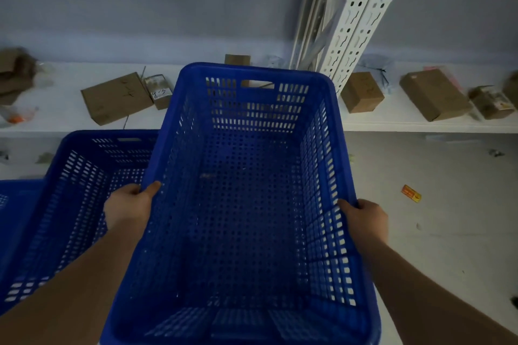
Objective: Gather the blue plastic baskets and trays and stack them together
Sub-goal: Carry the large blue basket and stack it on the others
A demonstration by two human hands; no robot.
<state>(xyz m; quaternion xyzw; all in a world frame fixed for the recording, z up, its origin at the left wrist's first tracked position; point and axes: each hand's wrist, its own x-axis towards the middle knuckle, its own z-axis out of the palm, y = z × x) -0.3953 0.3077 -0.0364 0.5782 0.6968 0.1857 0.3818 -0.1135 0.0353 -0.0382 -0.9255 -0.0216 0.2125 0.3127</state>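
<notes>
A person's left hand (129, 202) and right hand (364, 218) clasp the long rims of a perforated blue plastic basket (246, 204), held before a white metal shelf (392, 123); a second blue basket (84, 190) sits beside it, left.

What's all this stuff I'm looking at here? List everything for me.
Held basket: one, blue, centre, gripped by both rims.
Second basket: one, blue, left, below the held one.
Tray edge: one, blue, far left, mostly cut off.
Cardboard boxes: several, brown, scattered on the shelf.
Shelf: white, behind the baskets.
Upright post: white, slotted, upper right.
Wrapper: one, orange, on the floor at right.
Left hand: on the left rim.
Right hand: on the right rim.
</notes>
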